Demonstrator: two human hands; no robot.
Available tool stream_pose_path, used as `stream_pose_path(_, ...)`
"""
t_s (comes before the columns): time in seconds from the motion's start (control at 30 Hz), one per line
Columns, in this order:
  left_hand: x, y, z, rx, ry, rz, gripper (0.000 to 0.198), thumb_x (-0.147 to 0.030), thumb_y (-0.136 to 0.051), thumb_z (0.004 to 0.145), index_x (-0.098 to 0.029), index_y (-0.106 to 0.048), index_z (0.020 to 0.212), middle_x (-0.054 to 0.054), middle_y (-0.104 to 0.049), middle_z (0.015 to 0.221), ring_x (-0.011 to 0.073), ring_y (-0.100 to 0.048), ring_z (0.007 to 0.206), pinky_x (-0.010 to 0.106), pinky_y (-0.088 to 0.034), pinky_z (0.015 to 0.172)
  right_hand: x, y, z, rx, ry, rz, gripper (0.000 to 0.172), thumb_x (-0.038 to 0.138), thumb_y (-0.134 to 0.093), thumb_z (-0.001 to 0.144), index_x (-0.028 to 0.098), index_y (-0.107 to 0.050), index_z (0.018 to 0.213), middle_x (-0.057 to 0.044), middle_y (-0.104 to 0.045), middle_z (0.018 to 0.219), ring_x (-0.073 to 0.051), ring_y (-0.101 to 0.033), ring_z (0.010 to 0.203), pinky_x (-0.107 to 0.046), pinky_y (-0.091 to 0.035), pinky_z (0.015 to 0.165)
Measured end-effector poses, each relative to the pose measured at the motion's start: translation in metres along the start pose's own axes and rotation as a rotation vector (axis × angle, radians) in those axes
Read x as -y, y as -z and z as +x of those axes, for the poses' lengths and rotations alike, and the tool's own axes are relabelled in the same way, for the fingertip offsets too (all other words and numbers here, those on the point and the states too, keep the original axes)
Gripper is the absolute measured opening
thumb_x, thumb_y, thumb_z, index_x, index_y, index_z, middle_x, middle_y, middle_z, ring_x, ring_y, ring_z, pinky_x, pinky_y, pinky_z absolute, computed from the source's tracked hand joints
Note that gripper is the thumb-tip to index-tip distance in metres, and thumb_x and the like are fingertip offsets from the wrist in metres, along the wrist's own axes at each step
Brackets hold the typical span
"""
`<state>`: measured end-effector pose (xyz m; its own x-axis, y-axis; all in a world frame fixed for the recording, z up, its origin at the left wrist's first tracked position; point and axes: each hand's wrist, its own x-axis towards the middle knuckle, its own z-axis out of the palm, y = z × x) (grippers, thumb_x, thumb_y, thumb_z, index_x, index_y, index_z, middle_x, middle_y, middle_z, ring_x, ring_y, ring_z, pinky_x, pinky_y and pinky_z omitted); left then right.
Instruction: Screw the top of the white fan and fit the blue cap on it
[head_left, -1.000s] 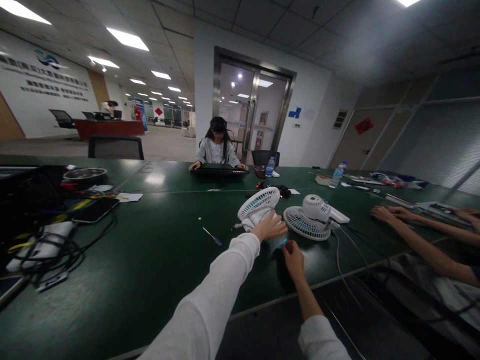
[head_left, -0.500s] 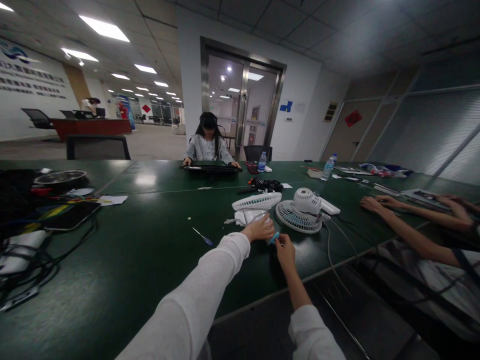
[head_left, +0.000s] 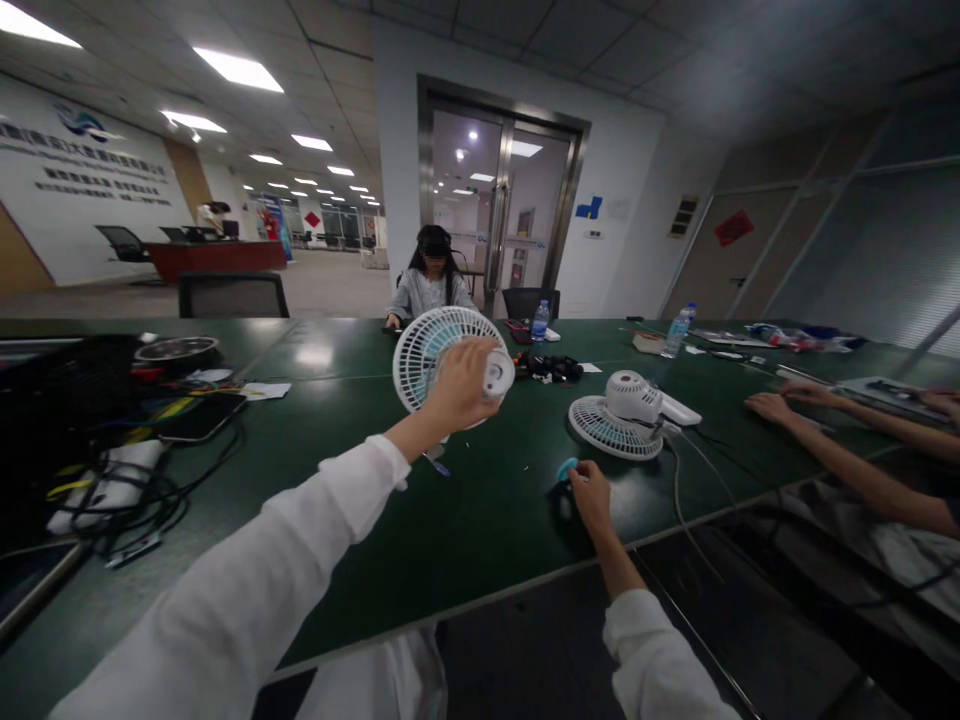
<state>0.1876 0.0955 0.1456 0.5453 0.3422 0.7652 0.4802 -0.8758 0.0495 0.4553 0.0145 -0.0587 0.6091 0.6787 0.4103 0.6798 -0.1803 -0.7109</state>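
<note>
My left hand (head_left: pixel 461 385) is closed around the white body of a small fan (head_left: pixel 420 350), raised above the table. The fan's round grille faces away to the left, and pale blue blades show through it. My right hand (head_left: pixel 592 495) pinches a small round blue part (head_left: pixel 568 468) just over the table. A second white fan (head_left: pixel 626 415) lies grille down to the right of that hand, with its cable hanging toward the table edge. A screwdriver (head_left: pixel 439 466) lies under the raised fan, partly hidden.
The green table (head_left: pixel 352 570) carries tangled cables (head_left: pixel 172 490) and a metal bowl (head_left: pixel 176 350) at left. Black gear (head_left: pixel 551 367) and water bottles (head_left: pixel 677 333) stand farther back. A person sits opposite; another person's hands (head_left: pixel 772 405) rest at right.
My left hand has lifted the fan off the table, up and left, turning its grille upright. The blue part, in my right hand, is now apart from the fan. The view has shifted left.
</note>
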Motion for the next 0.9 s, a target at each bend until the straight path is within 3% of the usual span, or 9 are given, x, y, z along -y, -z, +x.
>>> stream_pose_path(0.07, 0.002, 0.039, -0.026, -0.13, 0.19, -0.095, 0.071, -0.025, -0.068, 0.062, -0.014, -0.035, 0.124, 0.013, -0.048, 0.125, 0.0273, -0.046, 0.118, 0.045, -0.036, 0.103, 0.008, 0.001, -0.002, 0.023, 0.013, -0.074, 0.022, 0.038, -0.043, 0.075, 0.018, -0.054, 0.075, -0.007, -0.063, 0.077, -0.021, -0.059, 0.074, -0.03, -0.043, 0.069)
stream_pose_path(0.13, 0.0, 0.072, -0.059, -0.173, 0.383, -0.168, 0.07, -0.027, -0.07, 0.06, -0.016, -0.037, 0.121, 0.01, -0.049, 0.121, 0.0252, -0.051, 0.113, 0.043, -0.041, 0.099, 0.02, -0.002, -0.006, 0.06, 0.039, -0.153, 0.021, 0.037, -0.043, 0.077, 0.018, -0.053, 0.074, -0.007, -0.062, 0.076, -0.021, -0.058, 0.072, -0.03, -0.041, 0.068)
stream_pose_path(0.27, -0.005, 0.107, -0.129, -0.199, 0.655, -0.267, 0.067, -0.028, -0.071, 0.056, -0.02, -0.041, 0.115, 0.006, -0.052, 0.117, 0.0234, -0.053, 0.111, 0.041, -0.042, 0.099, 0.054, -0.02, -0.02, 0.18, 0.143, -0.297, 0.014, 0.032, -0.05, 0.078, 0.018, -0.056, 0.077, -0.007, -0.063, 0.08, -0.021, -0.057, 0.077, -0.03, -0.039, 0.07)
stream_pose_path(0.4, -0.001, 0.111, -0.18, -0.174, 0.807, -0.389, 0.07, -0.028, -0.071, 0.055, -0.021, -0.039, 0.116, 0.007, -0.054, 0.119, 0.0248, -0.053, 0.113, 0.045, -0.038, 0.103, 0.088, -0.041, -0.033, 0.263, 0.212, -0.432, 0.011, 0.024, -0.054, 0.077, 0.016, -0.06, 0.083, -0.013, -0.066, 0.087, -0.024, -0.058, 0.087, -0.034, -0.039, 0.077)
stream_pose_path(0.53, 0.01, 0.112, -0.208, -0.157, 0.925, -0.38, 0.067, -0.028, -0.071, 0.055, -0.02, -0.041, 0.114, 0.008, -0.055, 0.118, 0.0254, -0.054, 0.111, 0.047, -0.039, 0.101, 0.111, -0.056, -0.034, 0.299, 0.252, -0.52, 0.019, 0.021, -0.052, 0.081, 0.012, -0.062, 0.095, -0.018, -0.065, 0.101, -0.029, -0.055, 0.101, -0.04, -0.038, 0.086)
stream_pose_path(0.73, 0.02, 0.112, -0.227, -0.101, 0.93, -0.386, 0.065, -0.027, -0.068, 0.057, -0.019, -0.041, 0.116, 0.009, -0.054, 0.119, 0.0258, -0.056, 0.11, 0.047, -0.04, 0.1, 0.143, -0.094, -0.021, 0.435, 0.413, -0.478, 0.033, 0.01, -0.044, 0.085, 0.015, -0.064, 0.111, -0.011, -0.063, 0.116, -0.019, -0.057, 0.105, -0.028, -0.04, 0.09)
stream_pose_path(0.9, 0.015, 0.107, -0.23, -0.153, 0.93, -0.387, 0.067, -0.025, -0.067, 0.059, -0.018, -0.039, 0.12, 0.01, -0.051, 0.123, 0.0263, -0.051, 0.116, 0.047, -0.037, 0.103, 0.162, -0.122, -0.017, 0.486, 0.429, -0.467, 0.035, 0.001, -0.042, 0.08, 0.013, -0.07, 0.096, -0.012, -0.069, 0.098, -0.018, -0.062, 0.096, -0.027, -0.044, 0.085)
